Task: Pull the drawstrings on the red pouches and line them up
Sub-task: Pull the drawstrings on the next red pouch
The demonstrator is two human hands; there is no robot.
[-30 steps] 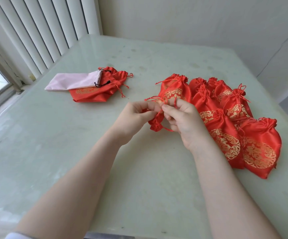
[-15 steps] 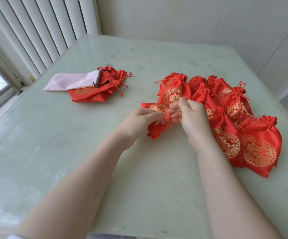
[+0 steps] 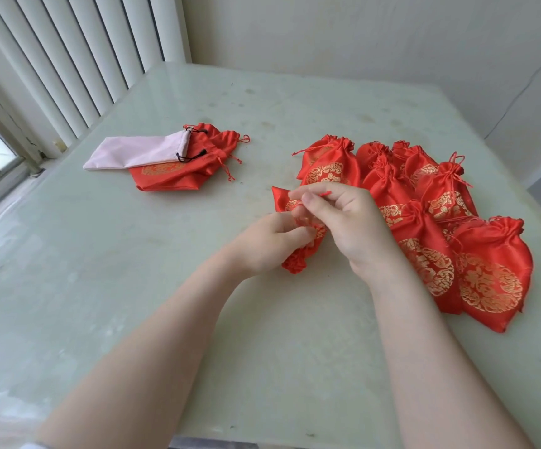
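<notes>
Bare tabletop lies open left of the hands and on the near side of them, with open passage. Just right of the hands the row of cinched pouches blocks the way, overlapping one another. Far-left, well apart: a pink pouch atop flat red pouches; open gap between.

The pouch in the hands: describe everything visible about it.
The held pouch is glossy red fabric, satin-like, printed with a gold floral pattern. It lies slanted on the pale green table, just left of the row of pouches: a flat corner points up-left, the gathered, ruffled mouth points toward the camera. The left hand grips its middle, covering much of it. The right hand pinches a thin red drawstring above it. How far the mouth is closed cannot be told.
</notes>
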